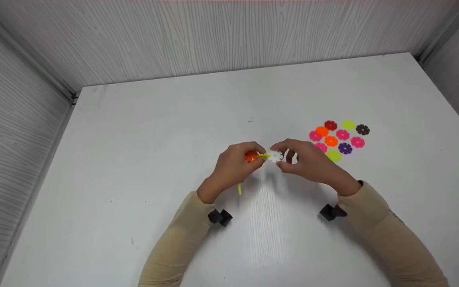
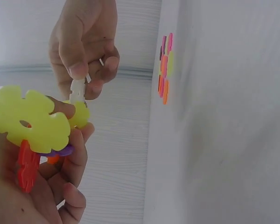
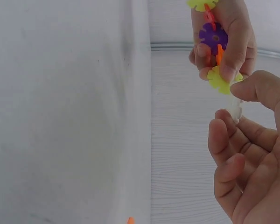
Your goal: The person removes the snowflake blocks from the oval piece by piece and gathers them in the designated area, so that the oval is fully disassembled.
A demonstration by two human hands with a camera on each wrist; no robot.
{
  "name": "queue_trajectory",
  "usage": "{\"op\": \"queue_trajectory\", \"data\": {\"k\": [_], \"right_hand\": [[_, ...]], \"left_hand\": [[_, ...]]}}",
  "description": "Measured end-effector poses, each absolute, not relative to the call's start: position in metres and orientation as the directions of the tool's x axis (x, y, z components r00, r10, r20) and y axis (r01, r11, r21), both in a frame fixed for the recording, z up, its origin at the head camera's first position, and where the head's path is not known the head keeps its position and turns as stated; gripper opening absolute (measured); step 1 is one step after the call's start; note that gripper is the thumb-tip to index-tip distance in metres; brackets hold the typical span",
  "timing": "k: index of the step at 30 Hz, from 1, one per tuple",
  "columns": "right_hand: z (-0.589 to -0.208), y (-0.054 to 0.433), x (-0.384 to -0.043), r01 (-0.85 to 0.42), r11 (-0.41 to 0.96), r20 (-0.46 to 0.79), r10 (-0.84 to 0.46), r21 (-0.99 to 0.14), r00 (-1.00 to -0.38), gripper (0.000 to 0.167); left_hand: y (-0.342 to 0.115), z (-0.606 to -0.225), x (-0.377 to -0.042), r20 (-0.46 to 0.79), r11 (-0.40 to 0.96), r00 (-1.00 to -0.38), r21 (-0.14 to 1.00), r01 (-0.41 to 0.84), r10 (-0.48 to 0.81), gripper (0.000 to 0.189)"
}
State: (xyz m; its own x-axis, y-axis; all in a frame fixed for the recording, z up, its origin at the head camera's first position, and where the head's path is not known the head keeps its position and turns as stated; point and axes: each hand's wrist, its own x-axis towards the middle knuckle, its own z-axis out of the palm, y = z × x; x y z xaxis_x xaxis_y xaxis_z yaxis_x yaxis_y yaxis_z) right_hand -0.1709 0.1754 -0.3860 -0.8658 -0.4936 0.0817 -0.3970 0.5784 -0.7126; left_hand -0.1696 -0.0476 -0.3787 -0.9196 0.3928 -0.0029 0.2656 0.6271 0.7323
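Note:
Near the table's middle, my left hand (image 1: 233, 164) grips a chain of slotted flower-shaped plastic discs. In the right wrist view the chain runs from a yellow disc through a red one, a purple disc (image 3: 209, 38) and an orange one to a second yellow disc (image 3: 217, 82), pinched by the left thumb and fingers. My right hand (image 1: 312, 162) pinches a white disc (image 1: 275, 156) by its edges, between thumb and fingertips. The white disc meets the second yellow disc edge to edge, crosswise. Close to the left wrist camera hang the first yellow disc (image 2: 39, 119) and the red disc (image 2: 28, 165).
Loose discs in several colours lie flat at the right, past my right hand, among them a purple disc (image 1: 345, 148), a dark brown disc (image 1: 362, 129) and a red disc (image 1: 330, 125). The white table (image 1: 153, 131) meets a grained panel (image 1: 213, 40) at the back.

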Motion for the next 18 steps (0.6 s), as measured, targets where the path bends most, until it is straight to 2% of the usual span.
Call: {"op": "queue_trajectory", "data": {"k": [8, 18], "right_hand": [[-0.379, 0.209, -0.185, -0.322, 0.594, 0.083, -0.393, -0.737, -0.916, 0.037], [-0.396, 0.224, -0.199, -0.261, 0.619, 0.027, -0.360, -0.741, -0.932, 0.040]], "left_hand": [[-0.065, -0.384, -0.181, -0.060, 0.549, -0.937, 0.822, 0.150, 0.345, 0.021], [-0.072, -0.398, -0.191, -0.104, 0.568, -0.929, 0.814, 0.126, 0.355, 0.018]]}}
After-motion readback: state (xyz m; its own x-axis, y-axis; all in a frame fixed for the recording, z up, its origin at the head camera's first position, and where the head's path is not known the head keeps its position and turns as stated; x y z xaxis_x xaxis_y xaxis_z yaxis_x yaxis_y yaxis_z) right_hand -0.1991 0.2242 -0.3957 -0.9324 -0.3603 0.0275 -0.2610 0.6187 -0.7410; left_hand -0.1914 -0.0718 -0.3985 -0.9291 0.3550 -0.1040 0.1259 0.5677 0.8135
